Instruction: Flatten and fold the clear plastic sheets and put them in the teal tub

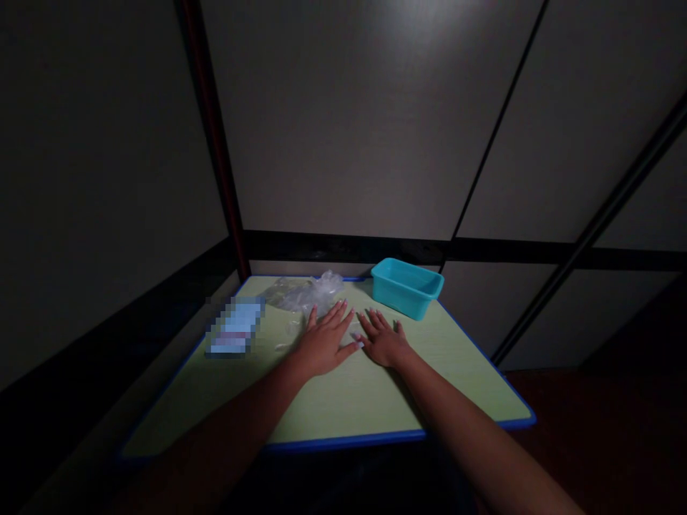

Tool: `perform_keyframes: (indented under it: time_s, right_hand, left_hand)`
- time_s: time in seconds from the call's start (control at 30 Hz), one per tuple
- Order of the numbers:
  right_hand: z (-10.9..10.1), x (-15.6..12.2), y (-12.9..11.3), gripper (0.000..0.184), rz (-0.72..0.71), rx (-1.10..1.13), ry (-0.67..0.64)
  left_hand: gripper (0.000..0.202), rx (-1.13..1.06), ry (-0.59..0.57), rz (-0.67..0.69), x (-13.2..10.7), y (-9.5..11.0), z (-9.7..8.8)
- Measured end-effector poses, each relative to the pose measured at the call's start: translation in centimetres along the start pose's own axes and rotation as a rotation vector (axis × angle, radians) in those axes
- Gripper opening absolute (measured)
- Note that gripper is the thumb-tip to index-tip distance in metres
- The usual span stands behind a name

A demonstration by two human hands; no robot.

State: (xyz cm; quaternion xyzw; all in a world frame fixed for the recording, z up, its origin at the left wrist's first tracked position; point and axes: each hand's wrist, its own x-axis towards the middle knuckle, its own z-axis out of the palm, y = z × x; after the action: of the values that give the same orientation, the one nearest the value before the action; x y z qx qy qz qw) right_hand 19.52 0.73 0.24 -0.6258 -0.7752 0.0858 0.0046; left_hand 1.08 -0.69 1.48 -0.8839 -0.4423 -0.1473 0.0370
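Both my hands lie flat, palms down, side by side on a pale green table (pixel 343 408) with a blue rim. My left hand (pixel 325 340) has its fingers stretched out and holds nothing. My right hand (pixel 384 338) is likewise spread flat and empty, its thumb nearly touching the left thumb. Just beyond my left fingertips lies a crumpled clear plastic bag (pixel 308 292). A few small clear plastic pieces (pixel 290 330) rest on the table to the left of my left hand.
A turquoise plastic tub (pixel 406 286) stands at the table's far right corner. A blurred flat object (pixel 236 327) lies near the left edge. Grey wall panels with dark strips close in behind and left; dark floor is to the right.
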Motion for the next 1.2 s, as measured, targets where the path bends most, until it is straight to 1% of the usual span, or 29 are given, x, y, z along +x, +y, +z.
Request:
perform_keyframes:
  time_s: [0.17,0.27,0.37,0.47,0.53,0.6,0.67,0.73,0.9,1.07,1.13,1.2]
  right_hand:
    - [-0.4,-0.3,-0.6,0.067,-0.013,-0.003,0.025]
    - [-0.5,-0.5,-0.9,0.063,-0.058,-0.047,0.097]
    - [-0.2,-0.5,-1.3,0.061,-0.158,-0.099,0.182]
    - [0.1,-0.4,-1.7,0.063,-0.228,-0.140,0.262]
    - [0.2,-0.4,-2.0,0.063,-0.240,-0.166,0.326]
    - [0.1,-0.5,-2.2,0.062,-0.223,-0.187,0.391]
    - [-0.1,-0.6,-2.4,0.062,-0.199,-0.201,0.446]
    - [-0.2,-0.6,-2.4,0.062,-0.194,-0.213,0.481]
    - [-0.1,-0.6,-2.3,0.063,-0.240,-0.223,0.525]
    - [-0.2,-0.6,-2.1,0.063,-0.226,-0.241,0.553]
    - [-0.3,-0.6,-2.1,0.064,-0.263,-0.252,0.532]
    - [-0.4,-0.6,-2.2,0.065,-0.320,-0.261,0.485]
  left_hand:
    - [0.070,-0.022,-0.062,0.079,0.1,1.0,0.0]
    - [0.071,-0.002,-0.055,0.093,0.1,1.4,0.3]
    - [0.074,0.033,-0.017,0.090,0.0,1.7,0.7]
    - [0.077,0.067,0.015,0.032,-0.2,1.9,1.2]
    - [0.077,0.094,0.063,-0.031,-0.2,2.0,1.3]
    - [0.076,0.127,0.135,-0.079,-0.2,1.9,1.2]
    - [0.074,0.154,0.195,-0.095,-0.1,1.9,1.0]
    - [0.072,0.169,0.219,-0.081,-0.1,2.0,0.7]
    - [0.071,0.171,0.227,-0.038,-0.1,1.9,0.6]
    - [0.071,0.152,0.232,-0.030,0.0,1.8,0.6]
    - [0.075,0.130,0.202,0.036,-0.1,1.9,0.3]
    - [0.080,0.096,0.148,0.145,-0.1,2.0,0.0]
